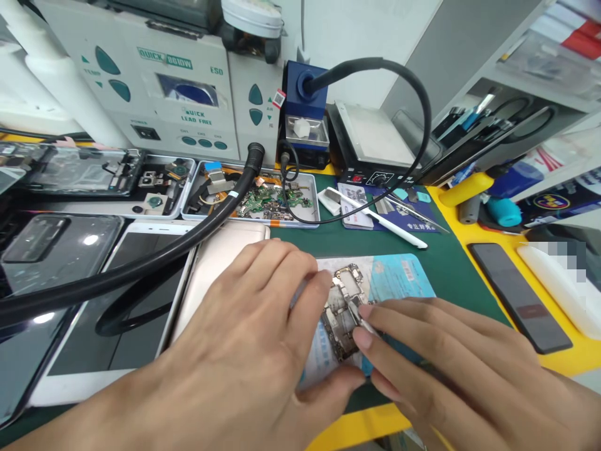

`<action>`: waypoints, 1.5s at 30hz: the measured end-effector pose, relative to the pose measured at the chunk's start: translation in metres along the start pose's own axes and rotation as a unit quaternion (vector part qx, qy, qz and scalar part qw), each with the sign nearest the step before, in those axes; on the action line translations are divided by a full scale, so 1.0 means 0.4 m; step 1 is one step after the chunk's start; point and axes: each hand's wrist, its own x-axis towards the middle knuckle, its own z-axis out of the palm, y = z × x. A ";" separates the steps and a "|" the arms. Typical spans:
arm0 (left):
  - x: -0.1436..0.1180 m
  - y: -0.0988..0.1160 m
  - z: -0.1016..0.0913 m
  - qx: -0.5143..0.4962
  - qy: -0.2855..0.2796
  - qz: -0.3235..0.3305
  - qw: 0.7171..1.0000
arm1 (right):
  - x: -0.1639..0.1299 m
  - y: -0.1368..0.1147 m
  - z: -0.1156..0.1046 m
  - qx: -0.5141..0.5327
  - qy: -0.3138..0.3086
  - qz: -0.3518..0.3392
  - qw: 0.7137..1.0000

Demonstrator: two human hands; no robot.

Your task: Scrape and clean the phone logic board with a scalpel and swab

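A bare phone circuit board (339,316) lies on a blue and white card (404,275) on the green mat. My left hand (263,319) is curved round the board's left side, a fingertip at its upper left edge and the thumb by its lower edge, steadying it. Between the fingertips of my right hand (441,351) is a slim metal tool (369,324), mostly hidden by the fingers. Its tip touches or hovers just over the middle of the board; which one, I cannot tell.
Behind stands a hot air station (183,94), its black hose (188,254) arching across the left. A parts tray (314,194) holds circuit boards. Phones lie at left, with a dark phone (521,294) at right. A white-handled tool (394,230) and tweezers (417,213) lie beyond the card.
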 end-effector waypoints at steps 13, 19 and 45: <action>0.008 0.001 -0.004 -0.006 -0.011 0.002 1.000 | -0.039 0.016 0.031 -0.159 -0.035 -0.157 0.974; 0.001 0.005 -0.001 -0.020 -0.025 0.000 0.999 | -0.047 -0.015 0.011 -0.219 -0.091 -0.152 0.959; -0.013 0.000 0.010 0.035 -0.030 0.007 0.999 | -0.075 0.008 0.070 -0.267 -0.019 -0.149 0.952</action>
